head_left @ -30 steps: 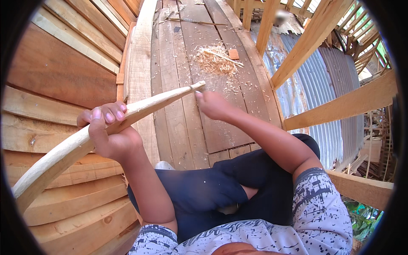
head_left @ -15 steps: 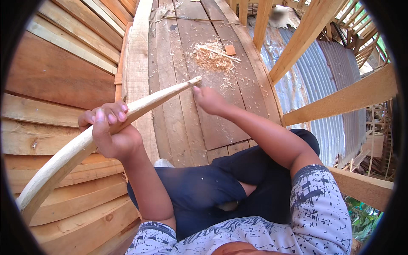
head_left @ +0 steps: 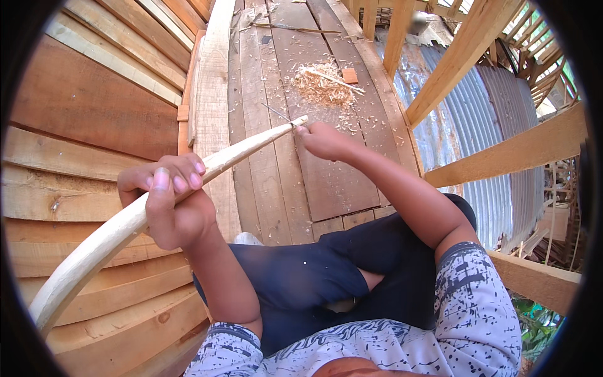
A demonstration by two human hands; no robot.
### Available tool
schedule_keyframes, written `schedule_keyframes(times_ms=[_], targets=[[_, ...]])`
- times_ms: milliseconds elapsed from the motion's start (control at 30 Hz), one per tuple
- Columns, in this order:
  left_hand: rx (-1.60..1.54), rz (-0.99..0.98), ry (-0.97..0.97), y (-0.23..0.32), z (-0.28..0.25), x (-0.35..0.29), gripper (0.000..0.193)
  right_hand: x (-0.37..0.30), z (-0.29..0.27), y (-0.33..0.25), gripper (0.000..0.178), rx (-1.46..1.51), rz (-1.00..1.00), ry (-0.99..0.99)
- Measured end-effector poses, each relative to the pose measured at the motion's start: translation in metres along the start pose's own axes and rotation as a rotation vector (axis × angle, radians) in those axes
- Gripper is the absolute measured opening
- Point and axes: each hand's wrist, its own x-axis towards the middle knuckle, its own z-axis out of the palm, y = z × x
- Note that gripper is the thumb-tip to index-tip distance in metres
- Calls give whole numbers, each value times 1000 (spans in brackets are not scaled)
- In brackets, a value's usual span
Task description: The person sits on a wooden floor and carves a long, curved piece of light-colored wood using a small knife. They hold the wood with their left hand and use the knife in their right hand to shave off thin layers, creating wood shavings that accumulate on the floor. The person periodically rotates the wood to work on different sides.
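A long, pale, peeled wooden pole [head_left: 94, 251] curves from the lower left up to a tapered, notched tip near the middle. My left hand [head_left: 173, 195] is closed round its middle, thumb and fingertips over the top. Close to the tip, my right hand [head_left: 323, 142] is a fist round the handle end of a thin dark blade [head_left: 275, 112], which looks like a knife. Its blade lies across the pole's tip and pokes out on the far side. The handle is hidden inside the fist.
Wood shavings [head_left: 323, 88] are heaped on the plank floor [head_left: 264, 188], beside a small orange-brown block [head_left: 350, 75]. A thin stick [head_left: 298, 28] lies farther off. Plank walling [head_left: 107, 94] rises on the left. Wooden railing beams [head_left: 502, 144] and corrugated metal sheets [head_left: 465, 113] stand right.
My right hand has turned slightly at the pole's tip, and the blade now shows across it. The pole has rolled a little in my left hand. The whole view has shifted slightly.
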Motion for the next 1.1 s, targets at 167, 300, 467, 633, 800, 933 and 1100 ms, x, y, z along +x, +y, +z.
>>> schedule_keyframes(times_ms=[167, 300, 467, 633, 800, 933, 1100], targets=[[-59, -13, -31, 2, -1, 1, 9, 7, 12, 13, 52, 0, -190, 79], [-177, 6, -238, -8, -14, 5, 12, -7, -5, 26, 52, -27, -57, 40], [-220, 60, -405, -10, -28, 7, 14, -40, 21, -37, 52, 92, -378, 54], [-303, 89, -538, -15, -24, 12, 14, -4, 28, 21, 52, 56, -186, 215], [-236, 59, -401, -13, -39, 10, 14, -50, 34, -42, 53, -61, -505, 174], [-325, 64, -451, -19, -31, 17, 14, 5, 21, 45, 43, -92, -280, 291], [-250, 55, -402, -15, -51, 17, 13, -47, 37, -42, 49, 28, -607, 146]])
